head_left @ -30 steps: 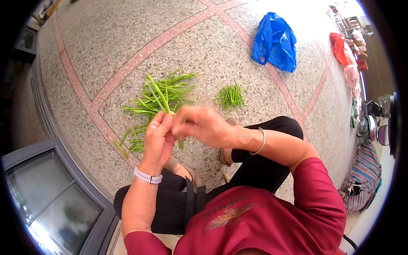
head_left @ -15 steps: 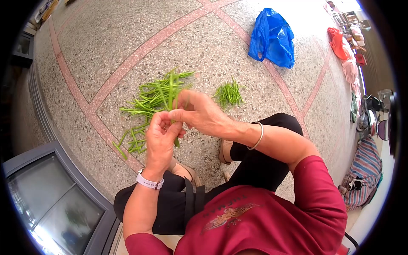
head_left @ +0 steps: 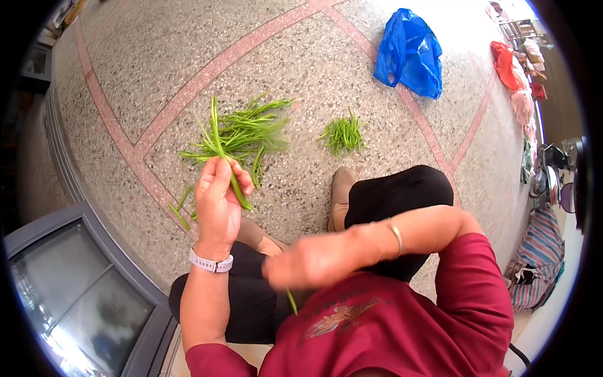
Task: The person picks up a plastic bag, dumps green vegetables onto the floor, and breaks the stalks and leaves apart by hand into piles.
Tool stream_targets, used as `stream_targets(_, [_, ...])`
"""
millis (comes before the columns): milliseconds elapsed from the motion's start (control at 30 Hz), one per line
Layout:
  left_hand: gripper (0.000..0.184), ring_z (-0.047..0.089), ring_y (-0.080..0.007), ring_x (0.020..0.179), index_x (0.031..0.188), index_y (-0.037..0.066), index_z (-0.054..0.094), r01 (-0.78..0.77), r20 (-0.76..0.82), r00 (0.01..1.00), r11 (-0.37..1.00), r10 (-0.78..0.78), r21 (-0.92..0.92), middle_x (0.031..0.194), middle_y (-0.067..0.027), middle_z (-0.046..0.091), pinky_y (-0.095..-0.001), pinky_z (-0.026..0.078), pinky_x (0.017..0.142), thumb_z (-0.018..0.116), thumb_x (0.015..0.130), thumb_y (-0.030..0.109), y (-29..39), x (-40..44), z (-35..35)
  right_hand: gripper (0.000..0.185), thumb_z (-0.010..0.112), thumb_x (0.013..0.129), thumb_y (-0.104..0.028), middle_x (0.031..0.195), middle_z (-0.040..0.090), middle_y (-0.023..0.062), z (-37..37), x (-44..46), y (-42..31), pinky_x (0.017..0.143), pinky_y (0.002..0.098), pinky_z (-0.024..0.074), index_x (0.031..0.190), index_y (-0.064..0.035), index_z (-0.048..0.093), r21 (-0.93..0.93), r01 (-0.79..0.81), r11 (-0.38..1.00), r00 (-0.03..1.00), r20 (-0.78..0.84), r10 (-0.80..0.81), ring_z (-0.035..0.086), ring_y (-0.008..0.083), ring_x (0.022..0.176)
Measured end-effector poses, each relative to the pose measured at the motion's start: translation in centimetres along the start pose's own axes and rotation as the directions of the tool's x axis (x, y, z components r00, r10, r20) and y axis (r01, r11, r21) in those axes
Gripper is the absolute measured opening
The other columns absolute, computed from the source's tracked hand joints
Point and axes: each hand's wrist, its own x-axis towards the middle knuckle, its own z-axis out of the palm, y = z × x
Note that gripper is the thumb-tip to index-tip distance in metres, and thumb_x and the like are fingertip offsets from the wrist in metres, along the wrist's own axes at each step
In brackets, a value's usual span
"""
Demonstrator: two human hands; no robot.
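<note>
My left hand (head_left: 218, 188) is closed around a long, fairly flat green vegetable stem (head_left: 217, 132), which stands up above the fingers and also pokes out below them. Close to my lap, my right hand (head_left: 317, 261) is blurred by motion. A thin green piece of stem (head_left: 292, 302) sticks out beneath it, apparently gripped in the fingers. Beyond the left hand, a loose pile of green stems (head_left: 251, 129) lies on the floor. To its right is a smaller heap of short cut stems (head_left: 343, 134).
A blue plastic bag (head_left: 409, 53) lies on the speckled floor (head_left: 301, 75) at the upper right. Near my left arm stands a grey-framed glass panel (head_left: 81, 295). A striped cloth bag (head_left: 537, 257) and red and pink cloths (head_left: 505, 66) line the right side.
My right hand has come away from the left and moved down toward my lap with a piece of stem. My left hand has shifted slightly left, still holding a stem.
</note>
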Motion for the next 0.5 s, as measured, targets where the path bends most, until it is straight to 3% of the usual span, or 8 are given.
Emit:
stream_targets(33, [0.017,0.052,-0.0118,0.068,0.111,0.004,0.058,-0.008,0.024,1.0,0.998,0.006,0.062,0.089,-0.0032,0.059,-0.0271,0.043,0.064,0.053,0.102,0.017,0.1,-0.3,0.3,0.009,0.058,0.084,-0.008,0.083,0.053,0.0105,-1.3,-0.2,0.5,0.067,0.0326,0.0505,0.085,-0.0017,0.053,-0.086,-0.214,0.973,0.974,-0.088,0.207,0.059,0.0235,0.078])
stream_targets(67, [0.018,0.051,-0.0116,0.067,0.113,0.004,0.058,-0.02,0.049,0.999,0.992,0.015,0.121,0.089,-0.003,0.058,-0.0267,0.043,0.063,0.053,0.102,0.017,0.0,-0.5,0.6,0.011,0.059,0.087,-0.01,0.084,0.056,0.0093,-3.4,-0.2,1.2,0.067,0.0313,0.0506,0.09,0.0,0.056,0.031,-0.44,0.897,0.875,-0.208,0.437,0.06,0.0199,0.077])
stream_targets(100, [0.02,0.049,-0.0101,0.064,0.115,0.004,0.058,0.008,0.029,0.999,0.985,-0.014,0.17,0.087,-0.002,0.058,-0.0247,0.04,0.06,0.052,0.102,0.018,-0.1,-0.7,1.2,0.014,0.059,0.09,-0.011,0.084,0.059,0.0081,-5.6,-0.1,1.8,0.067,0.0299,0.0507,0.095,0.0016,0.059,0.201,-0.602,0.773,0.709,-0.311,0.633,0.061,0.0163,0.076])
stream_targets(133, [0.02,0.049,-0.009,0.064,0.114,0.004,0.059,0.035,0.038,0.998,0.978,-0.043,0.208,0.085,-0.0013,0.058,-0.0235,0.04,0.059,0.052,0.102,0.019,-0.3,-1.0,1.2,0.019,0.061,0.093,-0.014,0.084,0.062,0.0065,-7.4,0.4,2.0,0.066,0.0283,0.0505,0.1,0.0035,0.062,0.549,-0.634,0.546,0.444,-0.319,0.837,0.06,0.0121,0.075])
stream_targets(233, [0.024,0.044,-0.005,0.061,0.107,0.004,0.062,0.068,0.053,0.994,0.927,-0.094,0.37,0.077,0.0019,0.055,-0.0196,0.034,0.054,0.05,0.103,0.024,-1.0,-1.4,2.0,0.028,0.062,0.096,-0.021,0.079,0.062,0.0023,-8.5,-0.3,4.6,0.062,0.0268,0.0478,0.109,0.0035,0.065,0.568,-0.53,0.629,0.49,-0.4,0.774,0.054,0.0078,0.067])
stream_targets(333, [0.024,0.042,-0.0055,0.058,0.107,0.005,0.061,0.017,0.124,0.989,0.888,-0.084,0.46,0.077,0.0019,0.053,-0.0203,0.033,0.053,0.051,0.103,0.026,-1.5,-1.4,1.7,0.032,0.062,0.096,-0.023,0.078,0.061,0.0026,-7.8,0.3,3.8,0.06,0.0256,0.0448,0.115,0.0028,0.066,0.587,-0.545,0.599,0.5,-0.346,0.794,0.052,0.0082,0.067])
stream_targets(500, [0.025,0.035,-0.0035,0.055,0.099,0.006,0.06,0.046,0.116,0.986,0.874,-0.116,0.483,0.07,0.0043,0.046,-0.0204,0.029,0.05,0.05,0.103,0.029,-1.8,-1.5,2.1,0.03,0.062,0.097,-0.024,0.076,0.06,0.0006,-7.4,-0.3,4.1,0.06,0.0244,0.0436,0.112,0.0022,0.066,0.678,-0.461,0.572,0.481,-0.351,0.804,0.051,0.0073,0.067])
